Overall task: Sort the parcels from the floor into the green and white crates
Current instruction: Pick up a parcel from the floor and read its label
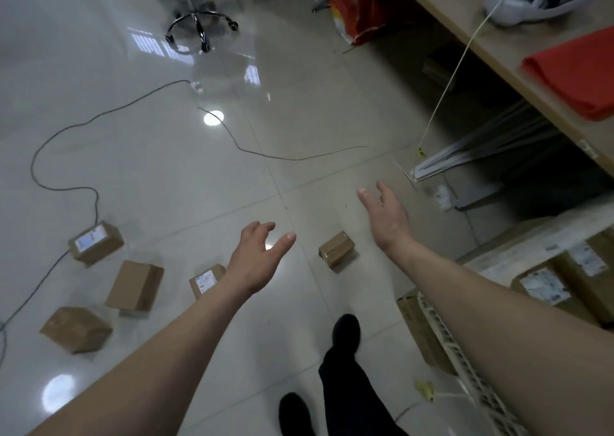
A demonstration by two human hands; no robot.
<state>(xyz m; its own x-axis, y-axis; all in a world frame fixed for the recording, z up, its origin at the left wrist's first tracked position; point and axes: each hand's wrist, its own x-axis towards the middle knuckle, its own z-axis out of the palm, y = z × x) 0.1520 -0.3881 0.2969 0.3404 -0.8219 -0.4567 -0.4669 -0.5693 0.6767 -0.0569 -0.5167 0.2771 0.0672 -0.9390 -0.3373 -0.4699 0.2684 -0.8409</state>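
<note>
Several brown cardboard parcels lie on the glossy tiled floor. One small parcel [336,248] sits between my two hands. A labelled parcel [206,281] lies just left of my left wrist, partly hidden by it. Further left are a labelled parcel [95,242], a plain parcel [135,285] and a tilted parcel [75,329]. My left hand [257,259] is stretched out, empty, fingers apart. My right hand [387,218] is also open and empty, above the floor beyond the small parcel. A white crate [471,379] at the lower right holds labelled parcels [545,286].
A black cable [66,189] snakes across the floor on the left. An office chair base [199,30] stands at the back. A wooden shelf [498,46] on the right carries a red cloth [578,76] and a shoe. My feet in black shoes [345,332] are below.
</note>
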